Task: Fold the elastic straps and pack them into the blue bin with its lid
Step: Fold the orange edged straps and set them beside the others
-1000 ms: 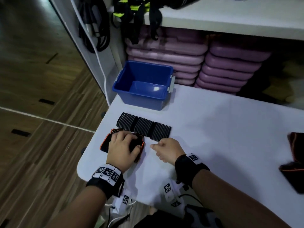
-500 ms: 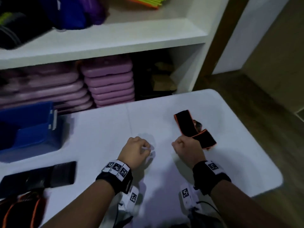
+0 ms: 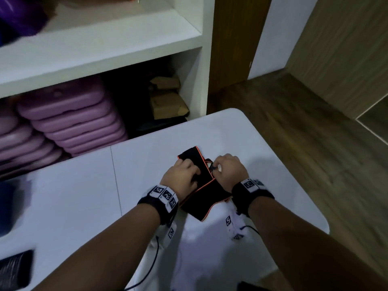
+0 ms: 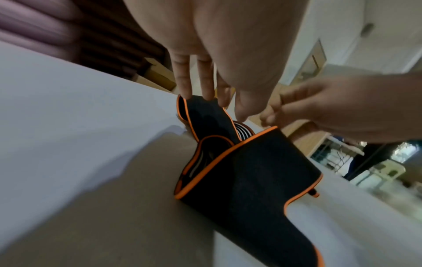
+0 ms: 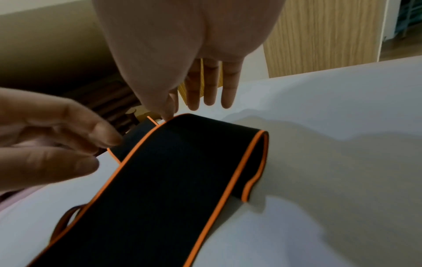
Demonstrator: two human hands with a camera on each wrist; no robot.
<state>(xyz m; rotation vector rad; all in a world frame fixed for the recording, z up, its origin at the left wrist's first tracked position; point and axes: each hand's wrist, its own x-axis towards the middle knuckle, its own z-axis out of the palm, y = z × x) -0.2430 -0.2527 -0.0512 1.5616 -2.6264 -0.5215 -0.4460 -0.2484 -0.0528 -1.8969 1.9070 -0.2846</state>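
Note:
A black elastic strap with orange edging (image 3: 204, 197) lies loosely folded on the white table (image 3: 84, 196), right of centre. My left hand (image 3: 193, 173) lays fairly straight fingers (image 4: 200, 90) on the strap's far fold (image 4: 205, 115). My right hand (image 3: 216, 166) pinches the strap's orange edge (image 5: 160, 124) between thumb and forefinger, with its other fingers (image 5: 210, 86) straight. The near part of the strap (image 5: 173, 189) runs back towards my wrists. A blurred blue shape at the left edge is the blue bin (image 3: 6, 206); no lid shows.
A dark ribbed strap (image 3: 14, 267) lies at the table's near left. Behind the table a white shelf unit (image 3: 105, 45) holds stacked purple cases (image 3: 73, 122) and cardboard boxes (image 3: 168, 101). The table's rounded right edge (image 3: 315, 196) borders wooden floor.
The head view has swung right, away from the bin. Both hands left the folded straps at the table's left and came onto the orange-edged strap; the right hand now pinches its edge.

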